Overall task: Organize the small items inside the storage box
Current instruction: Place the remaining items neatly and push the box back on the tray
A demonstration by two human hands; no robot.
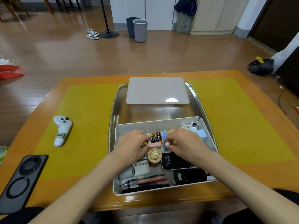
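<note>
A white storage box [129, 126] sits on a metal tray [113, 110] in front of me. Inside lie batteries [155, 137], a pink eraser [155, 145], a gold-lidded jar [154, 155], a black WiFi device [175, 161], a mini fan pouch [137, 169], pens [145, 183], a black device [190, 176], a blue block [202, 134] and a small figurine [191, 126]. My left hand [131, 143] reaches into the box, fingertips at the pink eraser and batteries. My right hand [184, 141] pinches a small white cap [167, 144] beside the eraser.
The box's white lid [157, 90] lies on the tray's far end. A white controller [62, 130] and a black phone [22, 181] lie on the yellow mat [84, 118] to the left. Bins and shoes stand on the floor beyond the table.
</note>
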